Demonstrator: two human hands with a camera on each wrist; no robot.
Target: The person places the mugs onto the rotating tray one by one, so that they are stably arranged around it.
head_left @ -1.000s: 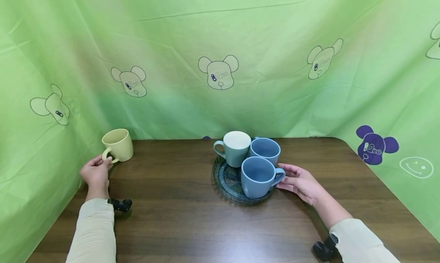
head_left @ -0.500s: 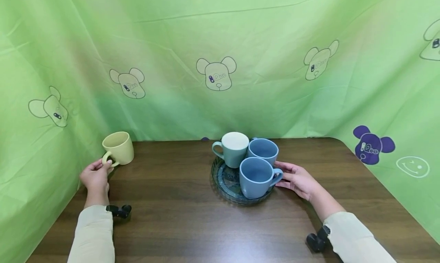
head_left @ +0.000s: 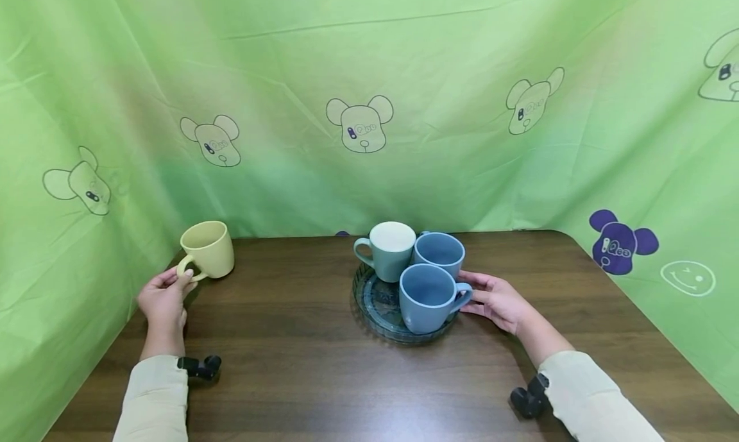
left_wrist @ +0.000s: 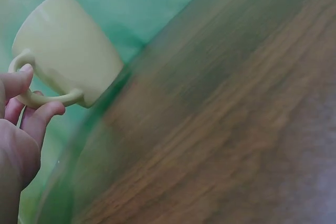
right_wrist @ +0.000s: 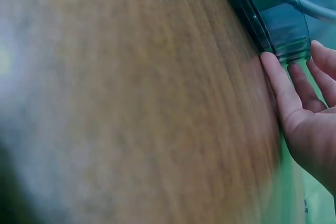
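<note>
In the head view a pale yellow mug [head_left: 209, 253] is upright at the far left of the table, its handle toward me. My left hand [head_left: 164, 302] pinches that handle [left_wrist: 48, 99] between thumb and fingers. Whether the mug's base touches the wood I cannot tell. A clear bluish glass dish [head_left: 378, 307] bears a front blue mug [head_left: 424, 304], a second blue mug [head_left: 441, 251] behind it and a teal mug [head_left: 389, 256] with a white inside. My right hand [head_left: 496, 304] touches the dish's right side with extended fingers [right_wrist: 281, 85]; the front mug's handle partly hides them.
The brown wooden table [head_left: 277, 378] meets a green printed cloth [head_left: 277, 172] along its back and sides. Black wrist cameras sit on both forearms, the left camera [head_left: 200, 367] and the right camera [head_left: 530, 397], just above the tabletop.
The yellow mug has shifted a little to the right, held by the left hand. The right hand stays against the dish, and the mugs on it keep their arrangement. The head view has drifted slightly.
</note>
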